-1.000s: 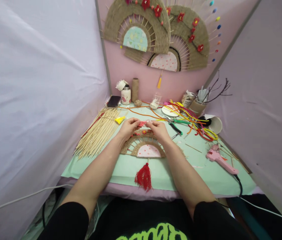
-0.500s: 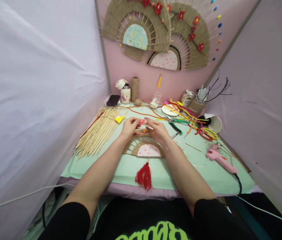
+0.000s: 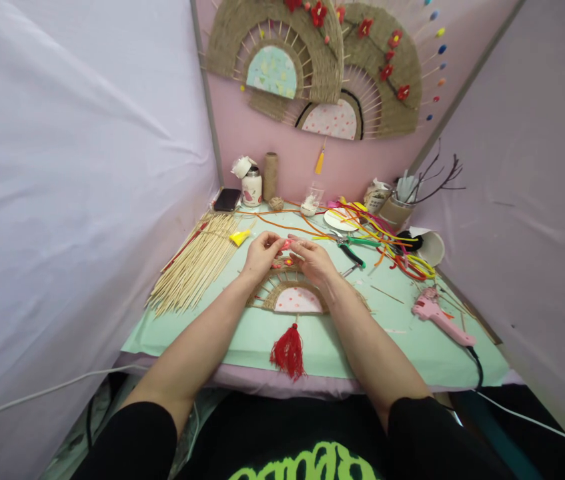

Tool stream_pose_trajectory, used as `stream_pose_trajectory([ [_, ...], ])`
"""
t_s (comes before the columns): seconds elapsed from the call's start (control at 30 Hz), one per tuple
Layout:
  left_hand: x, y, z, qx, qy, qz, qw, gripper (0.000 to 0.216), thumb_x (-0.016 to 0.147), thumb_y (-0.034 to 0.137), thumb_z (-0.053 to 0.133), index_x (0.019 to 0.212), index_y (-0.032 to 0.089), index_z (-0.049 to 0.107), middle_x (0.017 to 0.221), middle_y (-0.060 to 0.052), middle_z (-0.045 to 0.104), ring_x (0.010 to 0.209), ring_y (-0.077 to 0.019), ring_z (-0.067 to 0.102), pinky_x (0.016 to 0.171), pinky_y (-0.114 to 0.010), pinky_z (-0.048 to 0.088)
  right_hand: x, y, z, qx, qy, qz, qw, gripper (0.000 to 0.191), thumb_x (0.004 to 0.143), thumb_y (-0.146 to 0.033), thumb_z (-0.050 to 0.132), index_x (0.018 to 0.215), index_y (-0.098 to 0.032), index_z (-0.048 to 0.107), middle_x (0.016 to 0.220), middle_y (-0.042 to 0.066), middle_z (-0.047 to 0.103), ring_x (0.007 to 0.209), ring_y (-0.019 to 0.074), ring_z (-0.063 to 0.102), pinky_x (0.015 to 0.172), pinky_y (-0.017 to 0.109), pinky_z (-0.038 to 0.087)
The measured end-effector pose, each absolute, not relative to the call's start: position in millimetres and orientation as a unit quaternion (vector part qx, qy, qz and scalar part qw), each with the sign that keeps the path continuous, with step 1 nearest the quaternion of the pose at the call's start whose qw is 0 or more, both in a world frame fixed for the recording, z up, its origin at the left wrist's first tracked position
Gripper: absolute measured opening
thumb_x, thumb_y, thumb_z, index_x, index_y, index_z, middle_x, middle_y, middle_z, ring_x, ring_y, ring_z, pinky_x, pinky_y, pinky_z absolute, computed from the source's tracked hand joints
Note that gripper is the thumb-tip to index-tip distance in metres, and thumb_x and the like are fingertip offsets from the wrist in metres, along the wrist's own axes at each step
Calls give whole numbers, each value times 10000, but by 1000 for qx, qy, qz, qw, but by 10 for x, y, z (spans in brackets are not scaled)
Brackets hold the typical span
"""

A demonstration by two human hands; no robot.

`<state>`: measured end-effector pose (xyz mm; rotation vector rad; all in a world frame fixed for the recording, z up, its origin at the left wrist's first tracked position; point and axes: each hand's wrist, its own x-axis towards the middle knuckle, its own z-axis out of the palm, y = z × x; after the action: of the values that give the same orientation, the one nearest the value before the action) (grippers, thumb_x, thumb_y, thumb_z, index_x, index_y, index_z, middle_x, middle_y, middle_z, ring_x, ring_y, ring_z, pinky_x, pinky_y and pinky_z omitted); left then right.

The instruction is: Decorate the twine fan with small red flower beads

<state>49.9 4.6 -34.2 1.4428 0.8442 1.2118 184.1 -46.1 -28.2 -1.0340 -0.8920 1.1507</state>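
A small pink piece (image 3: 287,245), perhaps a fuzzy flower, is pinched between my two hands over the table. My left hand (image 3: 263,253) grips its left side with thumb and fingertips. My right hand (image 3: 312,259) closes on its right side, the fingers partly hiding it. Just below lies a woven twine fan (image 3: 268,295) with stick ribs and a pink-dotted white half-circle (image 3: 298,301) at its base. A red and yellow flower (image 3: 289,262) sits on the fan's upper band. From the base hangs a red tassel (image 3: 288,353) toward the table's front edge.
Bundled thin sticks (image 3: 197,267) lie left, beside a yellow piece (image 3: 239,237). Green-handled pliers (image 3: 352,256) and tangled coloured stems (image 3: 387,233) are at right. A pink glue gun (image 3: 442,319) with a cord rests near the right edge. Jars (image 3: 251,188) and a twine roll (image 3: 271,177) stand behind.
My right hand's fingers have drawn in closer around the pink piece, and the hands are slightly nearer each other. The fan and tassel stay in place.
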Motion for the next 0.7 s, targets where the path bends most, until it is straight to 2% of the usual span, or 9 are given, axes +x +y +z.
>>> stream_pose_trajectory([
  [0.13,497,35,-337,578,331,504,550,198,761,354,663,831,178,605,699,28,591,552,-73,516,550,-213,414,1846,-469,-278,-448,-388,500,632,312,570,-468,819,692,-216,682,1201,49,669,996,205,631,824,348,504],
  [0.33,464,41,-278,608,282,513,536,409,652,249,747,1043,186,647,954,-29,680,832,-137,614,771,-266,480,1904,-462,-263,-444,-364,525,629,336,526,-441,845,773,-243,732,1097,31,715,1006,213,625,827,350,494],
  [0.5,469,-7,-274,645,304,524,465,281,705,255,702,974,180,666,902,-26,683,812,-149,615,774,-274,481,1887,-458,-280,-451,-394,514,614,342,612,-503,787,838,-254,723,1099,23,715,1040,219,625,827,357,499],
  [0.7,482,-78,-302,697,329,516,374,161,767,263,660,907,182,669,874,-33,689,796,-155,620,764,-275,477,1846,-457,-312,-450,-358,522,630,324,581,-423,818,821,-230,717,1047,37,720,947,202,645,789,338,500],
])
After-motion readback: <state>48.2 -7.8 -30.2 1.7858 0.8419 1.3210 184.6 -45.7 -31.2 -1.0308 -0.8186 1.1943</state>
